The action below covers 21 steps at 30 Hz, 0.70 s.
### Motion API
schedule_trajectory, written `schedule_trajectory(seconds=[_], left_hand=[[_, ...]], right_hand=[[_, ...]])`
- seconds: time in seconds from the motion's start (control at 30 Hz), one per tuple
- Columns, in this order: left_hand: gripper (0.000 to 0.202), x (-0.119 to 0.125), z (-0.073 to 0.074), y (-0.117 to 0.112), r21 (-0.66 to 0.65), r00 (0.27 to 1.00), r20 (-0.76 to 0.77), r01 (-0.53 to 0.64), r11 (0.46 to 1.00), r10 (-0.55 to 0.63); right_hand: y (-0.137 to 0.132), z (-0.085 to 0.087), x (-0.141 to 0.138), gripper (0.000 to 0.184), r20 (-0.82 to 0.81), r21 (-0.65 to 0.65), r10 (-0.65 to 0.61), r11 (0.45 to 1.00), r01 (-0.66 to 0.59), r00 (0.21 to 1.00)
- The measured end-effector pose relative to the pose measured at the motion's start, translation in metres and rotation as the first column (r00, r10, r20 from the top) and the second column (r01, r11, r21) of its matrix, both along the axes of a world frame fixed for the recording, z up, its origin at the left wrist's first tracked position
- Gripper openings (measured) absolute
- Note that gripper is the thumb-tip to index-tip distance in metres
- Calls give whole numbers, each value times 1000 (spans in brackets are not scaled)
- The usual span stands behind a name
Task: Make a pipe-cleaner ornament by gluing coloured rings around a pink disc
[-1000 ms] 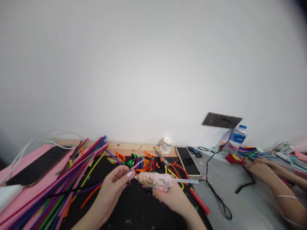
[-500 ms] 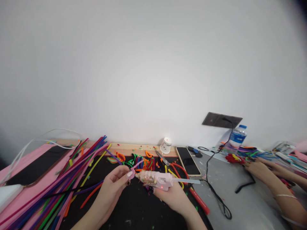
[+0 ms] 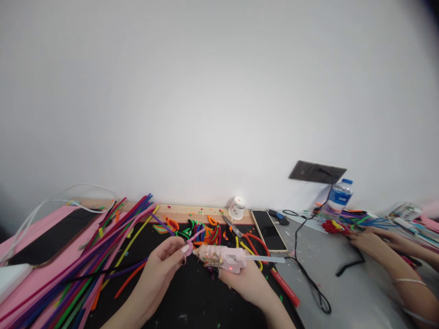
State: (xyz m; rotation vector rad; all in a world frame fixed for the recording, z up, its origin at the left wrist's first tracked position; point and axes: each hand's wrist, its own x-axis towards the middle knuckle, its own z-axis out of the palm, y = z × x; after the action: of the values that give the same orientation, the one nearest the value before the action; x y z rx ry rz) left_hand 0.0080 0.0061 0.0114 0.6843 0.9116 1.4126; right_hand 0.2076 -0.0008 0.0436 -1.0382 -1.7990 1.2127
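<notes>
Pinched in the fingers of my left hand (image 3: 168, 260) is a small pink coiled pipe cleaner (image 3: 190, 247), with a straight end sticking up to the right. My right hand (image 3: 245, 278) is wrapped round a pale pink glue gun (image 3: 222, 258), its clear front flecked with colour and a small red light lit. A glue stick (image 3: 265, 259) juts from its back end. The nozzle points left, right by the pink coil; whether it touches I cannot tell. Behind my hands lie bent pipe-cleaner loops (image 3: 202, 230) in orange, green and other colours.
Long pipe cleaners (image 3: 96, 260) are heaped at left beside a dark tablet-like device (image 3: 55, 235). A paper cup (image 3: 237, 208), scissors (image 3: 233, 226), a phone (image 3: 269, 230) and a red-handled tool (image 3: 285, 288) lie centre-right. Farther right are a black cord (image 3: 305, 269), a water bottle (image 3: 338, 198) and another person's hands (image 3: 373, 244).
Almost nothing differs. The glue gun has shifted very slightly left in my right hand's grip, while my left hand keeps its place.
</notes>
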Motion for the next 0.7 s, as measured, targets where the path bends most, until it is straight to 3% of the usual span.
schedule_trajectory(seconds=[0.43,0.7], left_hand=[[25,1,1,1,1,1000,-3,13,1000,-13],[25,1,3,0,-6,1000,-10,2,1000,-3]], right_hand=[[-2,-4,2,34,58,-18,13,1000,-12,998],[-2,-6,2,39,39,-31,-12,999,14,999]])
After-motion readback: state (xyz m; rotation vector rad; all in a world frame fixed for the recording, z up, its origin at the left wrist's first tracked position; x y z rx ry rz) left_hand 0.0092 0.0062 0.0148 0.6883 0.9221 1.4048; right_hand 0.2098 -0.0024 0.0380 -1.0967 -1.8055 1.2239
